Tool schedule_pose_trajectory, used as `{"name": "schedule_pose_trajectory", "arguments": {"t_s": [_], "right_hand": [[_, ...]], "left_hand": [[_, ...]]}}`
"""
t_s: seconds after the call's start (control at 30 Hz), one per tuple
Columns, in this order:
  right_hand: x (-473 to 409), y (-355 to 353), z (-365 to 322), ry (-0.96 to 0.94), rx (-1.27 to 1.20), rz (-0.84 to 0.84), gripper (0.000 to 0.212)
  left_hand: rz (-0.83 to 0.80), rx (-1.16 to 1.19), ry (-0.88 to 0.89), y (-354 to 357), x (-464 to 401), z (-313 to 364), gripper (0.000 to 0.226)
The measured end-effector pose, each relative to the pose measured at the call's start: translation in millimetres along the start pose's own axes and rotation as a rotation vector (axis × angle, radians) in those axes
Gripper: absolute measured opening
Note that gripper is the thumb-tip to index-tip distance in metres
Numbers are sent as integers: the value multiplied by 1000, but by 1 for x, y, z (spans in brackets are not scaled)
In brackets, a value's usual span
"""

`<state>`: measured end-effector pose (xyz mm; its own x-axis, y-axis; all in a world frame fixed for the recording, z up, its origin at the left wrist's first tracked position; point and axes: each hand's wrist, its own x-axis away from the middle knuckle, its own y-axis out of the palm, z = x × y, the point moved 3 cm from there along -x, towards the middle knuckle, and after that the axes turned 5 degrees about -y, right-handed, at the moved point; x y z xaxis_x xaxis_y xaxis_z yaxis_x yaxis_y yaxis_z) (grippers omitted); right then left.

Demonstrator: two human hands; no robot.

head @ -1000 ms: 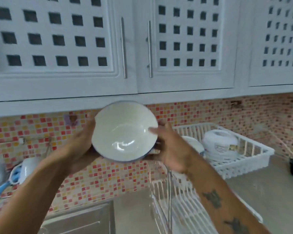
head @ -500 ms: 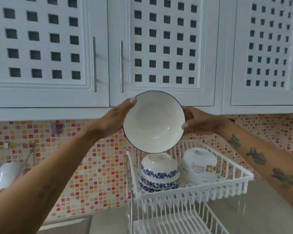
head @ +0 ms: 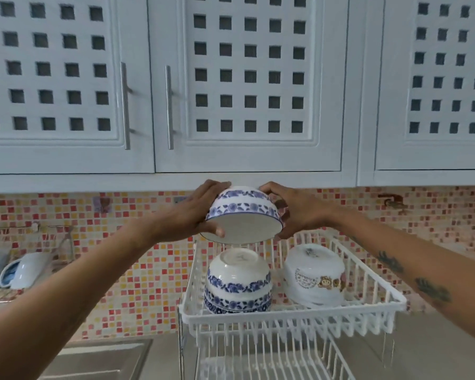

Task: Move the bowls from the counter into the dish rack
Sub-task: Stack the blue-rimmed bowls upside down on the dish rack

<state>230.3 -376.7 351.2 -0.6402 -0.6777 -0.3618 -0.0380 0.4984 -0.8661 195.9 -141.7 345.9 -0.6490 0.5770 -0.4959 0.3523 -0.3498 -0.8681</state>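
Note:
A white bowl with a blue flower band [head: 242, 215] is held upside down and tilted, its mouth facing down and toward me. My left hand [head: 195, 215] grips its left side and my right hand [head: 296, 209] its right side. It hangs just above a stack of upturned blue-patterned bowls [head: 237, 283] in the top tier of the white dish rack [head: 285, 316]. To the right of that stack in the same tier sits a stack of upturned white bowls with a cartoon print [head: 314, 278].
White lattice cabinets [head: 247, 83] hang close above the hands. A mosaic tile wall lies behind the rack. The rack's lower tier [head: 272, 360] has upright prongs. A steel sink [head: 93, 360] is at lower left, with a white cup [head: 28, 270] on the left ledge.
The bowl has turned from facing me to mouth-down and dropped toward the blue-patterned stack. Both hands moved down with it, and the view shifted right over the rack.

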Motion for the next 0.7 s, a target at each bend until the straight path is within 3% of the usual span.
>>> {"name": "schedule_pose_trajectory", "arguments": {"t_s": [0.1,0.2,0.43,0.7], "right_hand": [[-1,11,4,-1,79,53,90],[-1,28,17,4,99,72,86],[3,54,38,-183,224,128,79],[1,73,51,-326,417,191,74]], "left_hand": [[17,-159,-24,13,7,-5,107],[1,-161,-79,28,13,-5,107],[62,14,-173,53,22,-5,107],[-14,74,-194,75,24,-12,101]]}}
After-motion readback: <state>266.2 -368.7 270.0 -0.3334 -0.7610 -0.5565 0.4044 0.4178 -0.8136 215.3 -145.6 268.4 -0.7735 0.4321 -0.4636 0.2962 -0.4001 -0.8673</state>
